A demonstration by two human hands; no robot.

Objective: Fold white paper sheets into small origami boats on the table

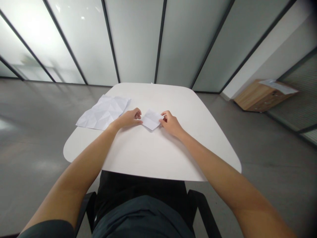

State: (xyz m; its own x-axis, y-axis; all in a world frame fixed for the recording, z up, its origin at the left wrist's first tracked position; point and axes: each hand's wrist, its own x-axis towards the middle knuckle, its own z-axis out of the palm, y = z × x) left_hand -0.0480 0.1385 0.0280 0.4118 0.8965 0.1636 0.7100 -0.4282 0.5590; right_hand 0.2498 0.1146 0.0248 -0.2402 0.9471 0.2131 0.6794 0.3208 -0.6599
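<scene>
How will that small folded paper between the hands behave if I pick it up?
The small folded paper will probably feel very light, judging by how thin it looks at the fingers. Its folded layers may make it a little stiffer than the big creased sheet, though its folds could spring open when released.

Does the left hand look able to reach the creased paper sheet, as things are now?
Probably yes: the left hand lies right beside the creased paper sheet, with nothing between them.
</scene>
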